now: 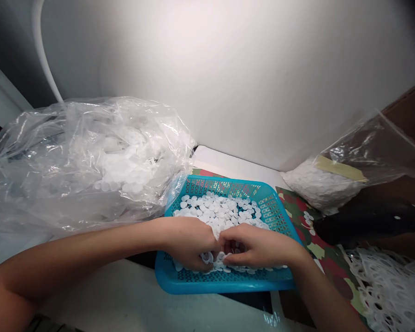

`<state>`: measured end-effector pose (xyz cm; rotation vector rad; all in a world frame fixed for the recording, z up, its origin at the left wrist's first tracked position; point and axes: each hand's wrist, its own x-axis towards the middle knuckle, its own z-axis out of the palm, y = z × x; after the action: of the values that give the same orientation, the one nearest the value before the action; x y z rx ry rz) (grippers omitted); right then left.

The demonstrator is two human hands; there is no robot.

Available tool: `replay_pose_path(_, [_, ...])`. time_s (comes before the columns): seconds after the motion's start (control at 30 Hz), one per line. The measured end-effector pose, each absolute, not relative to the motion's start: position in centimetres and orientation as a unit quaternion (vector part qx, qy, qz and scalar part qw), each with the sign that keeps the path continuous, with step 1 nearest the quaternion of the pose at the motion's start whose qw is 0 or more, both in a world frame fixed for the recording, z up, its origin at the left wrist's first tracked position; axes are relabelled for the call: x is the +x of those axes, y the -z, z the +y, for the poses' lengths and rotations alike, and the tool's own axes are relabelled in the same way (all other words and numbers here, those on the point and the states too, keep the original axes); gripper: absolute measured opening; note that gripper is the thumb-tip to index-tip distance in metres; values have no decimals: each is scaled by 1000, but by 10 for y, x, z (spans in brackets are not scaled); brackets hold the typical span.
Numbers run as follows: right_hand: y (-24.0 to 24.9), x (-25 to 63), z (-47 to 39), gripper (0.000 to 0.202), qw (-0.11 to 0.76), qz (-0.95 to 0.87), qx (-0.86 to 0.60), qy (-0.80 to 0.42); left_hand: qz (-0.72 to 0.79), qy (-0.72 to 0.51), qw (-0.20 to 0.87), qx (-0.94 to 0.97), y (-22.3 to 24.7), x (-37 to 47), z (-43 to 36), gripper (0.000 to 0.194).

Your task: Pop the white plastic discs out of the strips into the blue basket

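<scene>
A blue perforated plastic basket (180,287) holds a loose layer of small white round discs (221,210). Both my hands are inside its near half, almost touching. The fingers of my left hand (193,242) are curled closed around a few white discs (206,257); ring-like edges show at the fingertips. My right hand (254,246) is bent over the discs, its thumb and fingers drawn into a pinch beside the left knuckles. What lies between those right fingertips is too small and hidden to make out.
On the left bulges a clear plastic bag (72,184) of white pieces. At the right are another bag (318,184) with a yellow strip, a black object (370,223), a few stray discs (308,219) and a heap of white punched-out sheets (394,286). A pale wall rises behind.
</scene>
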<state>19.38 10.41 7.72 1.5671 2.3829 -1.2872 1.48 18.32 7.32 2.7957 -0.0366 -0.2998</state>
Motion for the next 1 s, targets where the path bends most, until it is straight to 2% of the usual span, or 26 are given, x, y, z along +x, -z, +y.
replay_pose_path(0.57, [-79,193,104,13,6,760,507,407,-14,122,137,983,-73,15,183,21])
replay_pose_path(0.8, [-78,193,104,13,5,759,506,410,-17,111,120,986,-74,16,181,15])
replay_pose_path(1.0, [-75,194,105,14,5,761,500,414,-7,100,135,986,-73,15,181,17])
